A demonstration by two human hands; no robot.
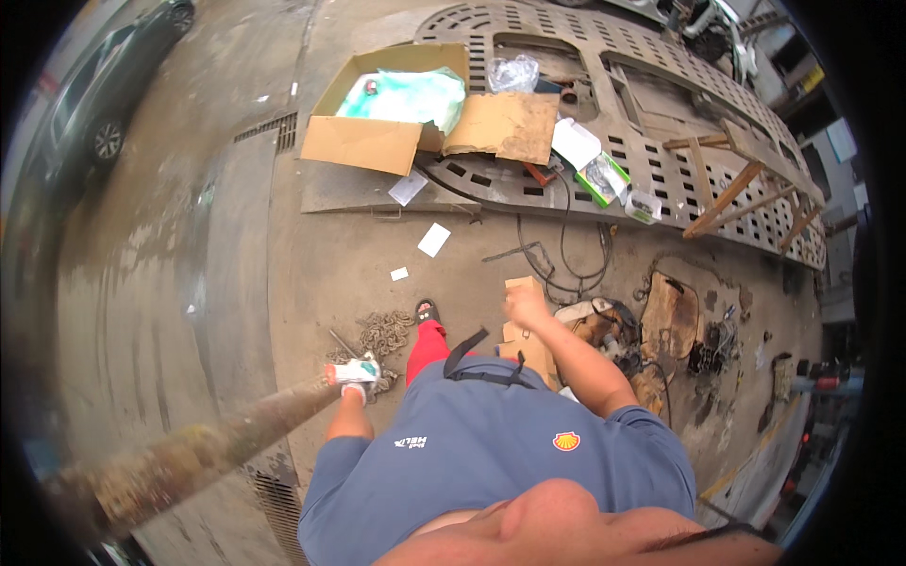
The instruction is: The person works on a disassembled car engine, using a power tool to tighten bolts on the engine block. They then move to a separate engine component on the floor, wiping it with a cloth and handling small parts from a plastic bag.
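My left hand (353,394) grips a white tube (349,372) with an orange end, beside a long rusty metal pole (217,439) at the lower left; its fingers are partly hidden. Beyond it, a chain (377,332) lies heaped on the concrete. My right hand (525,307) is closed, over a piece of brown cardboard (522,284); whether it holds anything is unclear. More cardboard (527,356) shows below it, next to a pile of greasy parts (609,335).
An open box (359,143), papers (434,240) and a wooden trestle (727,203) are by or on the slotted metal platform (661,170). Hoses (566,264) and a stained board (668,316) lie ahead and right. A dark car (109,104) stands at upper left.
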